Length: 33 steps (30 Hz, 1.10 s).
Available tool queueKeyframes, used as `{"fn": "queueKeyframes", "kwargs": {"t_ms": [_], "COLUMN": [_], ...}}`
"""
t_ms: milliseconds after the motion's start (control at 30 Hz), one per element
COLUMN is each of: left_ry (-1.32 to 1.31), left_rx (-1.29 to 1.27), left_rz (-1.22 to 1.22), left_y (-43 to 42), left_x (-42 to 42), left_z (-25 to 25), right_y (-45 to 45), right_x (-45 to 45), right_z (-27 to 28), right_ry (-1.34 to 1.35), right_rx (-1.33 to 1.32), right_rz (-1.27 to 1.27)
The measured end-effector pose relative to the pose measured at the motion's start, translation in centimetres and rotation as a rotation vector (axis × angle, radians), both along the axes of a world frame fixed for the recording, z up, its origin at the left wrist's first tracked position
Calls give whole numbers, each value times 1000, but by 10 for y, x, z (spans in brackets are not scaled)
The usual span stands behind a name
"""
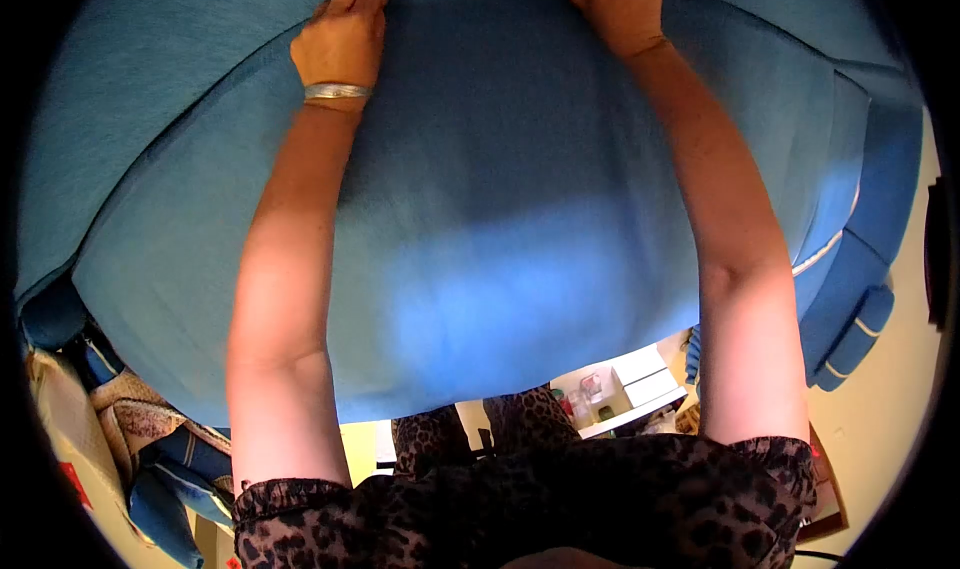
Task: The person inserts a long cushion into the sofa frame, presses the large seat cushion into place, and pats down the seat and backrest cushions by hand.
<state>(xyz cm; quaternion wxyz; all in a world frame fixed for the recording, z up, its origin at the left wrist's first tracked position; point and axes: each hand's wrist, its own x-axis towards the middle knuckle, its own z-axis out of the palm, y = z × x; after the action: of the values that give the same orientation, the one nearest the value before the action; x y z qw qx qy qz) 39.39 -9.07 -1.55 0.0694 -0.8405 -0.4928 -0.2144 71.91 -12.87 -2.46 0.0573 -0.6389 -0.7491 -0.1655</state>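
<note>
A broad blue sofa cushion (480, 179) fills most of the head view, with a bright patch of light near its front edge. Both my arms stretch over it. At the cushion's far edge, my left hand (345, 34), with a silver bracelet on the wrist, is closed with its fingers curled on the fabric. To the right, my right hand (622, 11) is closed on the same far edge, partly cut off by the top of the view. The fingertips of both hands are hidden. Dark seams run from the edge down both sides.
Blue sofa sections (890, 169) with white piping continue at the right, with a small blue piece (855, 339) below. Blue cushions (165, 519) and a patterned cloth (135, 414) lie at the lower left. A white open-topped unit (640, 389) holding small items shows beyond the front edge.
</note>
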Motion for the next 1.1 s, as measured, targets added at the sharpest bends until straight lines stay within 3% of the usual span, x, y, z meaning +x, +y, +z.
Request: {"fn": "queueKeyframes", "kwargs": {"t_ms": [100,300,400,700,800,833,900,1000,1100], "left_ry": [37,-56,-70,53,152,198,192,192,214], "left_rx": [14,-20,-72,-255,-159,-108,-191,-351,-498], "left_rz": [21,-9,14,7,79,116,136,167,183], "left_y": [-4,-23,-26,-21,-32,-37,-38,-24,-6], "left_x": [3,8,8,2,-2,-3,-7,-13,-15], "left_z": [-10,-14,-16,-5,-5,-4,-5,-8,-11], "right_y": [-4,-23,-24,-22,-45,-49,-55,-48,-26], "right_x": [-7,-11,-14,-29,-32,-32,-31,-29,-33], "right_z": [2,11,19,26,10,11,14,0,29], "right_ry": [44,327,315,324,294,312,348,268,296], "right_rx": [159,169,170,-264,-78,-137,-252,-172,-373], "right_rz": [26,92,105,-186,-127,-139,-162,-179,-245]}}
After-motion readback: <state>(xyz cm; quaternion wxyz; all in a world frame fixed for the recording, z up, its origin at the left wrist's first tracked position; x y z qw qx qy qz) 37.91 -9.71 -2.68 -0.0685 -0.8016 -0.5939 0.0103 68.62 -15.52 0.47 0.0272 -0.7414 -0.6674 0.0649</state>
